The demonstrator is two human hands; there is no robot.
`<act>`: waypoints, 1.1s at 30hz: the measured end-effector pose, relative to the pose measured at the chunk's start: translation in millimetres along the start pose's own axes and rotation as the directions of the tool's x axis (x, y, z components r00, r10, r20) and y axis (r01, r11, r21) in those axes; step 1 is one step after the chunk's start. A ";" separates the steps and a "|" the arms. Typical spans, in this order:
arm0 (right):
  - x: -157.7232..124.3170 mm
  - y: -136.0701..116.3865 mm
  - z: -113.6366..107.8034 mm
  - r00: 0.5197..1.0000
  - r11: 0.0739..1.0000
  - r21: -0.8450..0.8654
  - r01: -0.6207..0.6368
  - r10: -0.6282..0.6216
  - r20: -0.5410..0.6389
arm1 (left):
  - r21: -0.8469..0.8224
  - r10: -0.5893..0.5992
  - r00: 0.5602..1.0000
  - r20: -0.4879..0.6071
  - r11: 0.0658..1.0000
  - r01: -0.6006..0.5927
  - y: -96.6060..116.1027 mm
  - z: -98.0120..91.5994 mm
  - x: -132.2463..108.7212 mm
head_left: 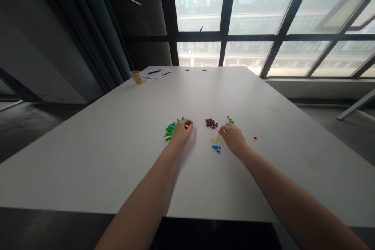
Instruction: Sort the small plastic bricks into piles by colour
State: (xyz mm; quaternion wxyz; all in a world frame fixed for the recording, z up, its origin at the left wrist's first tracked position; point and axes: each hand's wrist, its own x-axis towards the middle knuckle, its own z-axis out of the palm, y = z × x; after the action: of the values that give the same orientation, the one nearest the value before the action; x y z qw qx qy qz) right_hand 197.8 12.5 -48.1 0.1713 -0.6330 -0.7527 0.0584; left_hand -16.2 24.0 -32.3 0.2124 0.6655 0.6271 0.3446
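Note:
My left hand (181,131) rests on the white table (117,136) with its fingers curled, pinching something small beside a mixed pile of green, blue and yellow small bricks (170,129). My right hand (233,136) lies to the right, fingers pinched at a little heap of cream bricks (215,138). A pile of dark brown bricks (211,123) sits between the hands, further back. A few blue bricks (216,148) lie just in front of the cream ones. Some green bricks (230,120) lie behind my right hand. A single red brick (255,138) lies to its right.
A tan paper cup (136,77) stands at the far left corner, next to papers with a blue pen (155,72). Two cable holes (195,70) mark the far edge. Large windows stand behind the table, a dark curtain to the left.

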 end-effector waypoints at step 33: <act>-8.8 1.3 -6.8 0.997 0.994 0.102 0.025 -0.032 0.069 | 0.401 -0.127 0.987 0.095 0.913 0.079 -7.0 -23.5 -6.3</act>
State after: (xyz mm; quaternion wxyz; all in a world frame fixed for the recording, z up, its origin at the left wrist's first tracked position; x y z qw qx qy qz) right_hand 202.6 3.2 -43.8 0.1772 -0.6102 -0.7634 0.1161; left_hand -38.0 15.2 -22.7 0.1284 0.6800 0.7042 0.1588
